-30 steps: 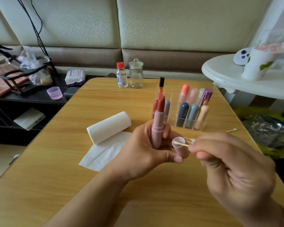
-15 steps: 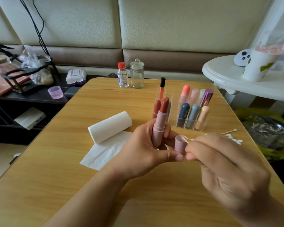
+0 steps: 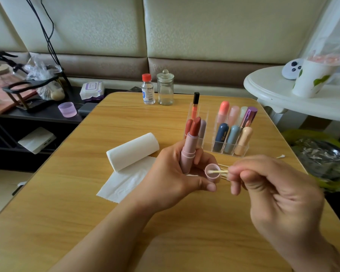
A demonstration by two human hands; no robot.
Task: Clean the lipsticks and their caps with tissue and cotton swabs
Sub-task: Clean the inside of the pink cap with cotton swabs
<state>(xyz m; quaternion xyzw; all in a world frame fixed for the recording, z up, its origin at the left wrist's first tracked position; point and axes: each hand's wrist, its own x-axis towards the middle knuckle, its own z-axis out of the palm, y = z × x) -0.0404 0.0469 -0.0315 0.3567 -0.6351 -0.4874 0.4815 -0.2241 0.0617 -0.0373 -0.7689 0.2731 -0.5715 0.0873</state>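
While the left hand [image 3: 177, 173] gripped the upright uncapped lipstick [image 3: 190, 146] and pinched its cap [image 3: 213, 172], mouth toward three o'clock, the right hand [image 3: 273, 191] pinched a cotton swab [image 3: 217, 171] lying horizontally, tip inside.

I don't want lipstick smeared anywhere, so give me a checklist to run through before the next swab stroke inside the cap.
1. Left hand grips the pink lipstick tube upright: ok.
2. The exposed red-brown bullet touches nothing: ok.
3. The small pink cap is pinched in that hand, its opening facing the swab: ok.
4. Right hand pinches the wooden cotton swab, tip at the opening: ok.
5. Swab tip clean: cannot tell.
6. White tissue sheet lies nearby: ok.
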